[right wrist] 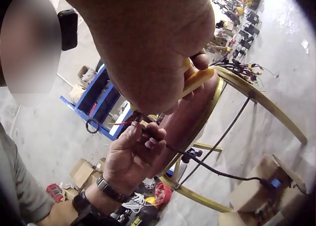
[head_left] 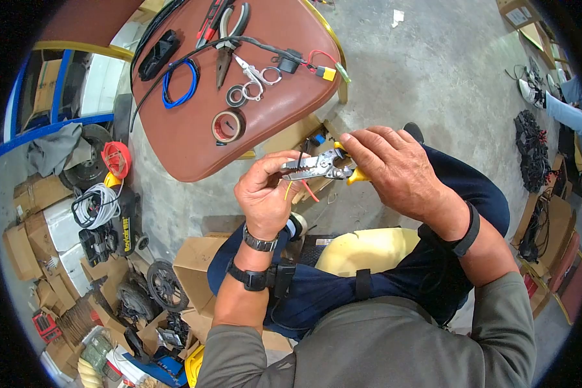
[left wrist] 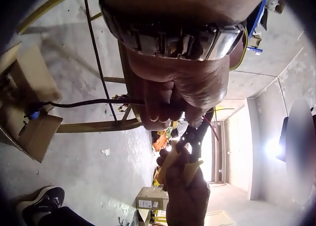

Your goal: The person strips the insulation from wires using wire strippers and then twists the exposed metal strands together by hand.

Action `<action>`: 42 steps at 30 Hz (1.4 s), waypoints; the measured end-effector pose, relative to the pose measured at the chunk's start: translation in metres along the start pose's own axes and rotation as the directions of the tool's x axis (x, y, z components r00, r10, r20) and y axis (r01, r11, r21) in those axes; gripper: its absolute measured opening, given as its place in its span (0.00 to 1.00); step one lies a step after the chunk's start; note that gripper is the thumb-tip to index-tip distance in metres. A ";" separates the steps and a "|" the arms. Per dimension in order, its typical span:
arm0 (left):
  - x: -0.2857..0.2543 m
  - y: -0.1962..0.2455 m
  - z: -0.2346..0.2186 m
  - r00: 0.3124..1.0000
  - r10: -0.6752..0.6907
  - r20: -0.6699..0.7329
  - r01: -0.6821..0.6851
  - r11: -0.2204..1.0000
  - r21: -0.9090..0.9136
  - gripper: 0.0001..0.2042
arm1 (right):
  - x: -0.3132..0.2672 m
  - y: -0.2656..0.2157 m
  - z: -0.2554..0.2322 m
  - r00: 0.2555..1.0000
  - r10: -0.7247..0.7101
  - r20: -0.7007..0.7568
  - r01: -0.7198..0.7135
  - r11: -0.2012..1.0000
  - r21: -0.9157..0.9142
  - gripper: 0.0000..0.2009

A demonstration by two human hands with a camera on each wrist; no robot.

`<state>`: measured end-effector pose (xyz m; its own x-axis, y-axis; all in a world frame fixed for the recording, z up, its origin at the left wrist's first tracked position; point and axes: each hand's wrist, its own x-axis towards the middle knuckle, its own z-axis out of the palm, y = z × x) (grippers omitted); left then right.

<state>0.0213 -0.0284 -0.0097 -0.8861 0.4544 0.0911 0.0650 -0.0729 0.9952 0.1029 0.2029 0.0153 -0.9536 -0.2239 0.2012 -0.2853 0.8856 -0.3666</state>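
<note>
In the head view, my right hand (head_left: 398,171) grips the yellow handles of wire strippers (head_left: 313,167), whose metal head points toward my left hand (head_left: 265,194). That left hand pinches a black cable (right wrist: 212,170) near its end, close against the stripper head. A yellow wire (head_left: 288,189) and a red wire (head_left: 310,191) stick out beside the fingers. From the left hand the cable runs down to a cardboard box in the right wrist view. Part of the cable end is hidden behind the fingers and tool.
On the brown chair seat (head_left: 168,142) lie pliers (head_left: 223,68), scissors (head_left: 253,79), a tape roll (head_left: 227,126), a blue wire coil (head_left: 180,85) and a black cable with a yellow connector (head_left: 328,74). Cardboard boxes (head_left: 197,268) and wheels (head_left: 167,286) crowd the floor at left.
</note>
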 end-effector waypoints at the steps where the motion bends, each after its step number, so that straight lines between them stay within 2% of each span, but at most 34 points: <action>1: 0.000 0.000 0.000 1.000 -0.001 -0.001 0.001 1.000 0.001 0.13 | 0.000 0.000 0.000 1.000 0.000 0.000 0.000 1.000 -0.002 0.25; 18: 0.002 -0.002 -0.001 1.000 0.023 0.009 -0.023 0.999 0.026 0.12 | 0.000 0.000 -0.002 1.000 -0.015 0.021 0.015 1.000 0.025 0.23; 27: 0.003 0.006 0.000 0.996 -0.077 -0.041 0.083 0.980 0.182 0.12 | 0.003 0.000 -0.006 0.998 -0.001 0.059 -0.001 1.000 0.022 0.23; 37: 0.004 0.003 0.001 0.993 -0.084 -0.082 0.094 0.987 0.130 0.11 | 0.005 -0.001 -0.005 0.996 0.008 0.086 -0.009 1.000 0.010 0.23; 40: 0.006 0.006 0.003 0.993 -0.079 -0.093 0.088 0.992 0.095 0.09 | 0.006 -0.004 0.001 0.995 0.069 0.073 -0.078 0.989 0.128 0.23; 42: 0.007 0.005 0.004 0.995 -0.052 -0.082 0.058 0.996 0.072 0.09 | 0.008 -0.004 0.000 0.993 0.092 0.076 -0.102 0.985 0.136 0.22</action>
<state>0.0170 -0.0224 -0.0043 -0.9230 0.3831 0.0358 0.0462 0.0180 0.9988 0.0968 0.1972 0.0183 -0.9804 -0.1715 0.0971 -0.1970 0.8402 -0.5053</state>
